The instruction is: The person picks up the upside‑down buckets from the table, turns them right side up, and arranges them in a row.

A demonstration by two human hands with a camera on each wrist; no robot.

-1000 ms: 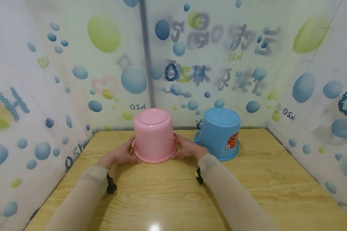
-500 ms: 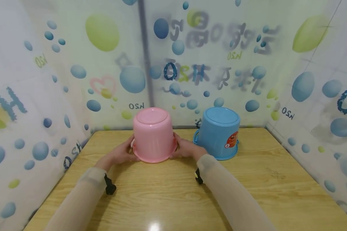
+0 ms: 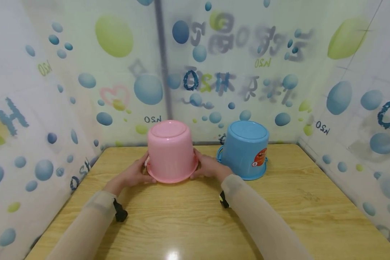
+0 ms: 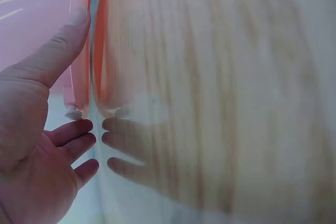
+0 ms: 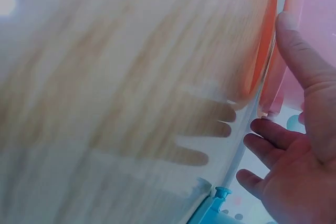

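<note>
A pink bucket (image 3: 170,151) stands upside down toward the back of the wooden table, its rim close over the tabletop. My left hand (image 3: 135,174) grips its left side, thumb along the front of the rim and fingers reaching behind. On the other side my right hand (image 3: 209,167) holds the rim in the same way. In the left wrist view the thumb lies on the pink rim (image 4: 79,85); in the right wrist view the other thumb presses the rim too. Right of it, an upside-down blue bucket (image 3: 245,151) with a red sticker stands partly behind my right wrist.
The glossy wooden table (image 3: 182,220) reflects the hands and the pink rim. Curtains (image 3: 117,72) with blue and green bubble prints enclose it at the back and both sides. A blue handle (image 3: 219,154) sticks out at the left of the blue bucket.
The whole head view has shifted slightly left. Both hands keep their hold on the pink bucket, which has moved at most a little to the left.
</note>
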